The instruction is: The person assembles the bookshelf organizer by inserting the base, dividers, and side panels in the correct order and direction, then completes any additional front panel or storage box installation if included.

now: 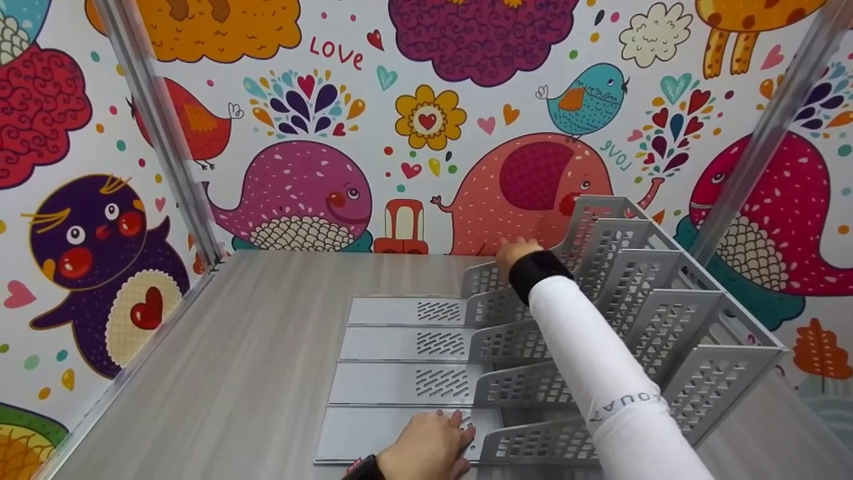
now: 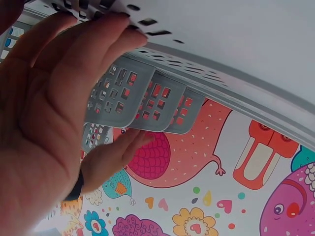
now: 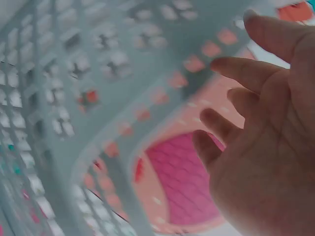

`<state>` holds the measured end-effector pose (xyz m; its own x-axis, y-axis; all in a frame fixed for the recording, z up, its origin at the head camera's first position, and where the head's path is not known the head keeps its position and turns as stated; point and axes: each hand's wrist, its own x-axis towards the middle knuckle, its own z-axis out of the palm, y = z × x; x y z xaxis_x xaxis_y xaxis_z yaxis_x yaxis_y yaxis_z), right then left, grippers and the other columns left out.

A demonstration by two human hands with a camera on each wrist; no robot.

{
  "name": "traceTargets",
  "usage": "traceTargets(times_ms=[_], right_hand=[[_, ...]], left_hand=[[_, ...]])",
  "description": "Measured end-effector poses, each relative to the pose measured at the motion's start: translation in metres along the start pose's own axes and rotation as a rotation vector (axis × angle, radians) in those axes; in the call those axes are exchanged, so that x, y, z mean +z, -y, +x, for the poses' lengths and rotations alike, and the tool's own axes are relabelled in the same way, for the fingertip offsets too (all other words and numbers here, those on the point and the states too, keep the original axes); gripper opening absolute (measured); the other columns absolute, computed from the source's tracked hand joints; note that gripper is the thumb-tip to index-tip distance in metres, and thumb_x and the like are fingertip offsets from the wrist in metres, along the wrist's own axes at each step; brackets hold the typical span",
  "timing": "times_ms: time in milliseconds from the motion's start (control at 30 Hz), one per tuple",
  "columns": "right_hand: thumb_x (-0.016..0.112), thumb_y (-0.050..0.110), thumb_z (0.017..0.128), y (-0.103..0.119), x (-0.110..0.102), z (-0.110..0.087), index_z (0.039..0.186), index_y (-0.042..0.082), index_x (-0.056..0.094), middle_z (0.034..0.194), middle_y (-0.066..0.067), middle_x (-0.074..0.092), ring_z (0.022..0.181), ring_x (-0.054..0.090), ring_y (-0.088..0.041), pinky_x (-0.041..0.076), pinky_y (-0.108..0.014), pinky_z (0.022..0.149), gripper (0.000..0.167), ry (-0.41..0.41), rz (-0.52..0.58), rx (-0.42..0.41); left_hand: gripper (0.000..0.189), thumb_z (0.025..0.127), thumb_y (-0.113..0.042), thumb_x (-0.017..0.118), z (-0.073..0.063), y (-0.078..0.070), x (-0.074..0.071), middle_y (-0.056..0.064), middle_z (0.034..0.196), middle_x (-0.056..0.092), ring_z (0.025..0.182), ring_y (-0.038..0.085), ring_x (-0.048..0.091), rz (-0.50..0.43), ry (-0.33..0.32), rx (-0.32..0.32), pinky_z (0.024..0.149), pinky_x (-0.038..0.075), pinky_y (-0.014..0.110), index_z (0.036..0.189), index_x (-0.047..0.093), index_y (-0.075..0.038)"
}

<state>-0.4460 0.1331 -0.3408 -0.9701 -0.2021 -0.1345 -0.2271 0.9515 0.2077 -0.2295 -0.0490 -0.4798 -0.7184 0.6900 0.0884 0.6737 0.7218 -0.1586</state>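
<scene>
A grey plastic file rack [image 1: 673,273] with perforated dividers stands on the right of the table. Flat panels [image 1: 380,383] with slanted slots extend from its left side. My left hand [image 1: 426,448] rests its fingertips on the slotted part of the nearest panel; in the left wrist view its fingers [image 2: 86,54] reach up to the slots, not wrapped around anything. At the far end of the rack is my right hand [image 1: 516,252], partly hidden behind its wrist band. In the right wrist view its fingers [image 3: 246,73] are loosely spread beside a perforated divider [image 3: 118,88], holding nothing.
The grey wood-grain table [image 1: 220,373] ends at a wall [image 1: 426,167] printed with cartoon animals. Metal posts [image 1: 160,127] stand at the left and right corners. My white right sleeve [image 1: 593,360] crosses over the rack's dividers.
</scene>
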Motion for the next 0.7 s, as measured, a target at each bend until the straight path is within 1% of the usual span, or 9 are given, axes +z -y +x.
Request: traceTargets(times_ms=[67, 133, 200, 267, 400, 467, 533, 600, 700], right_hand=[[0.056, 0.017, 0.097, 0.003, -0.027, -0.01, 0.157, 0.004, 0.029, 0.15, -0.028, 0.044, 0.137, 0.041, -0.051, 0.042, -0.063, 0.108, 0.066, -0.009, 0.086, 0.023], [0.054, 0.028, 0.099, 0.006, -0.064, -0.027, 0.16, 0.01, 0.021, 0.156, -0.026, 0.036, 0.141, 0.036, -0.052, 0.037, -0.067, 0.11, 0.071, 0.012, 0.152, 0.056], [0.055, 0.039, 0.099, 0.002, -0.096, -0.041, 0.161, 0.014, 0.019, 0.16, -0.025, 0.03, 0.143, 0.032, -0.052, 0.034, -0.071, 0.11, 0.076, 0.02, 0.162, 0.051], [0.052, 0.043, 0.101, -0.007, -0.132, -0.061, 0.161, 0.014, 0.02, 0.165, -0.024, 0.019, 0.146, 0.027, -0.053, 0.03, -0.072, 0.112, 0.074, 0.027, 0.137, -0.009], [0.043, 0.045, 0.105, -0.049, -0.176, -0.082, 0.158, 0.005, 0.026, 0.167, -0.025, 0.001, 0.15, 0.014, -0.054, 0.02, -0.071, 0.116, 0.069, 0.008, 0.123, -0.152], [0.039, 0.047, 0.106, -0.078, -0.184, -0.094, 0.158, 0.001, 0.021, 0.166, -0.028, -0.003, 0.15, 0.009, -0.054, 0.015, -0.07, 0.118, 0.073, -0.016, 0.166, -0.167], [0.036, 0.053, 0.105, -0.109, -0.185, -0.108, 0.159, 0.0, 0.016, 0.165, -0.029, -0.006, 0.15, 0.003, -0.056, 0.009, -0.072, 0.117, 0.077, -0.036, 0.216, -0.143], [0.033, 0.058, 0.104, -0.14, -0.18, -0.12, 0.159, 0.001, 0.014, 0.164, -0.032, -0.002, 0.147, 0.006, -0.06, 0.01, -0.076, 0.113, 0.081, -0.046, 0.26, -0.115], [0.03, 0.064, 0.102, -0.181, -0.164, -0.135, 0.16, 0.003, 0.01, 0.161, -0.037, 0.005, 0.142, 0.011, -0.064, 0.013, -0.08, 0.108, 0.086, -0.013, 0.349, -0.069]], left_hand=[[0.035, 0.09, -0.047, 0.067, 0.002, 0.001, -0.002, -0.003, 0.112, 0.074, 0.08, 0.012, 0.068, 0.009, 0.034, -0.009, 0.064, 0.053, 0.026, 0.12, 0.071, -0.029], [0.036, 0.091, -0.048, 0.066, 0.004, 0.003, -0.003, -0.003, 0.114, 0.073, 0.082, 0.013, 0.068, 0.011, 0.07, -0.024, 0.065, 0.054, 0.027, 0.121, 0.07, -0.029], [0.036, 0.091, -0.048, 0.066, 0.005, 0.006, -0.004, -0.002, 0.114, 0.072, 0.081, 0.014, 0.068, 0.003, 0.087, -0.04, 0.064, 0.053, 0.028, 0.122, 0.07, -0.029], [0.036, 0.091, -0.047, 0.066, 0.005, 0.008, -0.004, 0.0, 0.116, 0.072, 0.082, 0.016, 0.069, -0.009, 0.08, -0.048, 0.066, 0.054, 0.029, 0.122, 0.07, -0.028], [0.036, 0.091, -0.047, 0.066, 0.004, 0.009, -0.001, 0.001, 0.118, 0.072, 0.084, 0.017, 0.069, -0.012, 0.05, -0.052, 0.068, 0.055, 0.029, 0.122, 0.07, -0.027], [0.037, 0.091, -0.047, 0.066, 0.003, 0.009, 0.0, 0.001, 0.117, 0.072, 0.084, 0.017, 0.069, -0.02, 0.043, -0.046, 0.068, 0.055, 0.029, 0.122, 0.07, -0.027], [0.038, 0.091, -0.048, 0.066, 0.003, 0.009, 0.001, 0.0, 0.116, 0.073, 0.085, 0.016, 0.069, -0.037, 0.045, -0.042, 0.069, 0.054, 0.029, 0.122, 0.07, -0.027], [0.038, 0.091, -0.047, 0.067, 0.002, 0.01, 0.003, 0.001, 0.116, 0.073, 0.086, 0.016, 0.07, -0.063, 0.04, -0.039, 0.069, 0.055, 0.029, 0.123, 0.071, -0.027], [0.039, 0.09, -0.046, 0.067, 0.0, 0.013, 0.004, 0.001, 0.117, 0.074, 0.087, 0.017, 0.07, -0.075, 0.025, -0.035, 0.07, 0.055, 0.029, 0.123, 0.071, -0.026]])
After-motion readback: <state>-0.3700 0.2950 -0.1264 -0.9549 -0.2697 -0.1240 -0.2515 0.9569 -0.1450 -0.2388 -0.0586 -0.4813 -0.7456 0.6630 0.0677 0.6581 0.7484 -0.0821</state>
